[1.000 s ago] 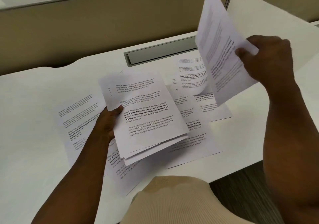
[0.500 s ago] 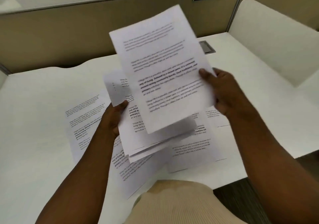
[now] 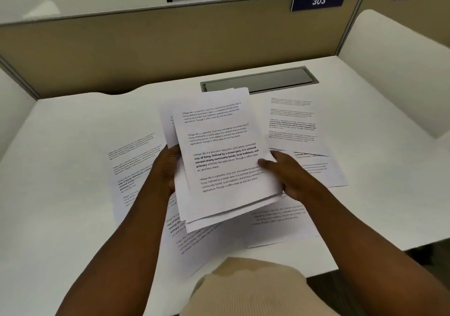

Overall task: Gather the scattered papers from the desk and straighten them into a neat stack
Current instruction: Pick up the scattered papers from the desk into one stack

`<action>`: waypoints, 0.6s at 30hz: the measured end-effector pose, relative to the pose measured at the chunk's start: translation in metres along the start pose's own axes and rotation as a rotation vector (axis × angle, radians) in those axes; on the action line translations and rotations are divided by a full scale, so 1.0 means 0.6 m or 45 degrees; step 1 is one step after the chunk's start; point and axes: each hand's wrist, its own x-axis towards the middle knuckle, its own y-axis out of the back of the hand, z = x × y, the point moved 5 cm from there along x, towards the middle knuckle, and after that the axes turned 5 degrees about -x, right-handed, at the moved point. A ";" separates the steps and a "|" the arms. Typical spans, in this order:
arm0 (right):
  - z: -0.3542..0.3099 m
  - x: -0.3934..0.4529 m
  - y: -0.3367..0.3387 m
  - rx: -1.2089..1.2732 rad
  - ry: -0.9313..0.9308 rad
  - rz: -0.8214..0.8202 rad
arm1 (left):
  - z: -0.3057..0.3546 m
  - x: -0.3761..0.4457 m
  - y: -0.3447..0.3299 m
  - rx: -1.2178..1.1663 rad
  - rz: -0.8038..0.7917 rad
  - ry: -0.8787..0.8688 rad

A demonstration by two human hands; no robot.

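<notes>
The white surface [image 3: 60,157] carries loose printed sheets [image 3: 292,125] spread left, right and near its front edge. Above them an uneven bundle of papers [image 3: 219,154] is held: left hand [image 3: 165,169] curled round its left edge, right hand [image 3: 287,174] gripping its right edge, thumb on top.

Bare desk [image 3: 73,125] at far left and right front, open to a reaching hand; blocked behind by the beige partition [image 3: 170,47] and at right by a white side panel [image 3: 399,72]. Loose sheets [image 3: 292,125] strewn across the middle; recessed cable tray [image 3: 260,79] flush at the back.
</notes>
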 end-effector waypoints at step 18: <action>0.035 0.017 0.024 0.234 -0.009 0.177 | 0.038 -0.015 0.247 1.491 1.113 -0.039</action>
